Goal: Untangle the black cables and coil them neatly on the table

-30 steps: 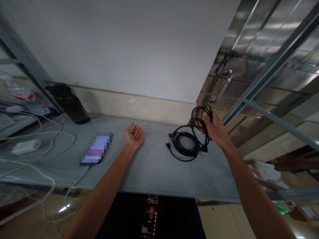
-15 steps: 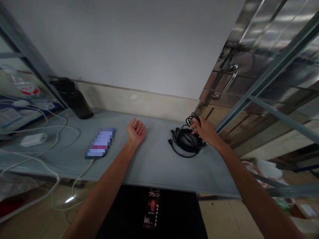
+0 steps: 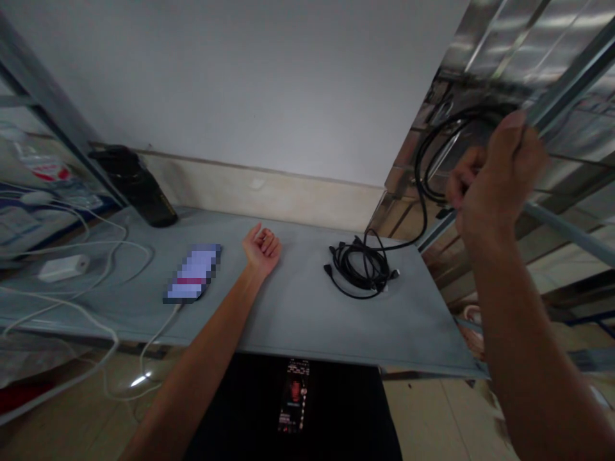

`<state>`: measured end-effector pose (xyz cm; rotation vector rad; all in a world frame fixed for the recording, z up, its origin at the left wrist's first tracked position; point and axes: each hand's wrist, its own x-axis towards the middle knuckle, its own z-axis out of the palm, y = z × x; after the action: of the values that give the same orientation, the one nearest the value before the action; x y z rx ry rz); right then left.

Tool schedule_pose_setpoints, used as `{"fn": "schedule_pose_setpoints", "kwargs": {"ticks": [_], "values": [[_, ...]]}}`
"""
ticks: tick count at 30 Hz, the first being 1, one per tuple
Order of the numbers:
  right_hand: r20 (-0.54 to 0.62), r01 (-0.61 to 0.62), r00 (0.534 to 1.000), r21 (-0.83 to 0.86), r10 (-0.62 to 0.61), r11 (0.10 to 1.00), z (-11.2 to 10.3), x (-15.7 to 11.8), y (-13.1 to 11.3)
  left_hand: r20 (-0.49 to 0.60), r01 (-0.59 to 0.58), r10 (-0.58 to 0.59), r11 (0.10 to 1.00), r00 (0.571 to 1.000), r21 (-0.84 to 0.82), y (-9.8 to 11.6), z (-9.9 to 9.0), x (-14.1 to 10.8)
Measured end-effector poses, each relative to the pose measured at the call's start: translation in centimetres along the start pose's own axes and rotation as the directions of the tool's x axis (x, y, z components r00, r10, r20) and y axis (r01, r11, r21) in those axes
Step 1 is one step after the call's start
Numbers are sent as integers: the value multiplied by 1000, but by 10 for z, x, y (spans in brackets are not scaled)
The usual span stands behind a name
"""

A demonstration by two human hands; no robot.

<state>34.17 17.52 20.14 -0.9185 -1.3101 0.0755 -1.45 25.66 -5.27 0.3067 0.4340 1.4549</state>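
Note:
My right hand (image 3: 494, 169) is raised at the right, fingers closed on a looped black cable (image 3: 423, 150). From its loops, one strand hangs down to a coiled pile of black cables (image 3: 362, 266) on the grey tabletop (image 3: 307, 320). Several dark plugs stick out around the edge of that pile. Left of the pile, my left hand (image 3: 262, 248) rests on the tabletop with the palm up. Its fingers are curled in and nothing shows in them. A phone with a lit, blurred-out screen (image 3: 195, 274) lies to its left, with a white cable plugged in.
A black bottle (image 3: 137, 186) stands at the back left by the wall. White cables and a white charger block (image 3: 64, 267) lie at the far left, near a clear plastic bottle (image 3: 48, 166). Metal frame posts (image 3: 571, 93) flank the table. Another lit phone (image 3: 295, 397) is on my lap.
My right hand has risen up and to the right from the cable pile, lifting a looped black cable with it. My left hand has stayed in place.

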Motion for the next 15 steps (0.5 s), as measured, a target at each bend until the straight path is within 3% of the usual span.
{"fn": "schedule_pose_setpoints", "kwargs": {"ticks": [3,6,12,15], "values": [[-145,185,976,178,-160,967,8,15,-20,-4,-5,5,1000,1000,4,0,1,-1],[-205,235,960,216,-191,948,14,23,-39,-5,-5,5,1000,1000,6,1,1,-1],[-119,204,974,80,-194,976,31,34,-50,8,-1,1,1000,1000,4,1,1,-2],[-105,177,980,94,-167,980,38,38,-50,17,-6,6,1000,1000,1,1,2,-2]]}}
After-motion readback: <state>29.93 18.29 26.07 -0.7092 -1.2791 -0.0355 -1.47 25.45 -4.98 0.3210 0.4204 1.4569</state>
